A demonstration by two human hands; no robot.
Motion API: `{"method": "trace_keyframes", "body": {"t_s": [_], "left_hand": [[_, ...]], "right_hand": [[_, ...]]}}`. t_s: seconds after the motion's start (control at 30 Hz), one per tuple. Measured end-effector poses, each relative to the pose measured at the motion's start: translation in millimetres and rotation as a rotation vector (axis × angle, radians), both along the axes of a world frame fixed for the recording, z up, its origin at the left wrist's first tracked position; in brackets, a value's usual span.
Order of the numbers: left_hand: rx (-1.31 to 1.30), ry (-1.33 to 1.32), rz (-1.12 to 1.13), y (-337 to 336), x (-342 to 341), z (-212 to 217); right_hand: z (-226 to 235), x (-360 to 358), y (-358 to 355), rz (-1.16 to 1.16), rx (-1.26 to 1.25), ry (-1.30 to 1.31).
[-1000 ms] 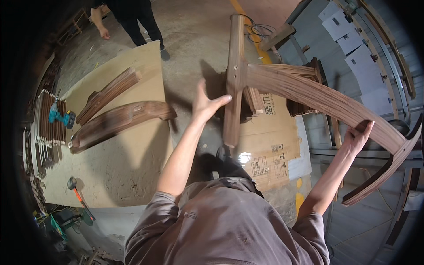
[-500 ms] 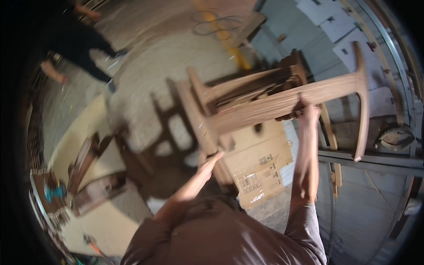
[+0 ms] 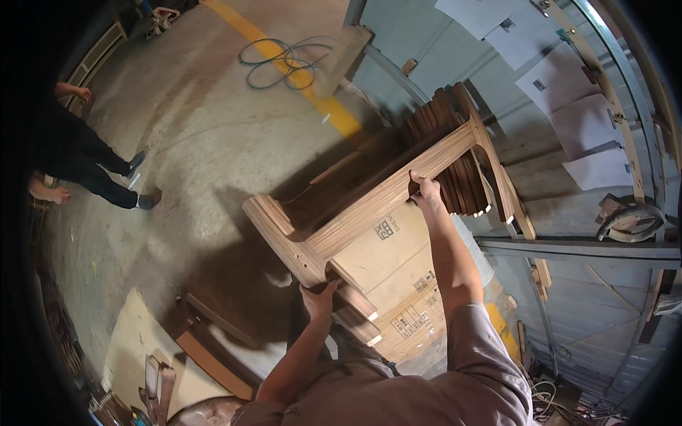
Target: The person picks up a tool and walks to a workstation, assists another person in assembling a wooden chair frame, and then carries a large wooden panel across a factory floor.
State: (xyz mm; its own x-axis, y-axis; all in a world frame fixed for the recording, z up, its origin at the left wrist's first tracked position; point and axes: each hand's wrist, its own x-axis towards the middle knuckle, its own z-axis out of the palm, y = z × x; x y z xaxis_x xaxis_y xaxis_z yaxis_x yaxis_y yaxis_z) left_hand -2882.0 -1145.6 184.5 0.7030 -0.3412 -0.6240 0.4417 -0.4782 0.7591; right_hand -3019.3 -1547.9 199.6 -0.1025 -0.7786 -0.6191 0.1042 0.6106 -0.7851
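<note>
My left hand (image 3: pixel 321 295) gripped the lower joint of the curved brown laminated-wood frame (image 3: pixel 376 199), fingers closed — my right hand (image 3: pixel 425 190) clamped its long rail. The frame hung above the flattened tan cardboard box (image 3: pixel 391 273), beside the stacked wooden parts (image 3: pixel 455 153).

Striped tan wooden frame (image 3: pixel 369 206), plain brown cardboard box (image 3: pixel 398 277), yellow floor line (image 3: pixel 298 64), green hose (image 3: pixel 284 60).

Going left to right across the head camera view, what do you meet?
Another person's dark trouser legs → green cable coil → left hand → cardboard box → right hand → paper sheets on the wall.
</note>
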Motion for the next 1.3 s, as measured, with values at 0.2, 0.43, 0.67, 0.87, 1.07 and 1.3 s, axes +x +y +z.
{"method": "trace_keyframes", "body": {"t_s": [0.2,0.43,0.67,0.87,1.07,1.3], "left_hand": [[0.074,0.064,-0.009,-35.8,18.2,-21.7],[0.102,0.055,0.013,-44.2,18.4,-42.7],[0.117,0.007,-0.156,-47.8,18.2,-42.6],[-0.542,0.108,0.074,-6.8,77.6,-42.4],[0.095,-0.62,-0.34,-60.3,251.2,-10.6],[0.105,-0.53,-0.727,-134.0,330.6,-41.1]], "right_hand": [[-45.6,16.5,-32.6,0.017,-0.019,-0.071],[-24.0,22.8,-37.2,0.206,0.027,0.281],[-15.1,-30.8,22.7,0.711,-0.667,1.037],[-24.7,-30.2,269.8,1.384,-0.463,0.83],[-5.4,-5.3,356.3,1.368,-0.235,0.873],[-7.8,15.3,379.9,1.156,-0.063,1.139]]}}
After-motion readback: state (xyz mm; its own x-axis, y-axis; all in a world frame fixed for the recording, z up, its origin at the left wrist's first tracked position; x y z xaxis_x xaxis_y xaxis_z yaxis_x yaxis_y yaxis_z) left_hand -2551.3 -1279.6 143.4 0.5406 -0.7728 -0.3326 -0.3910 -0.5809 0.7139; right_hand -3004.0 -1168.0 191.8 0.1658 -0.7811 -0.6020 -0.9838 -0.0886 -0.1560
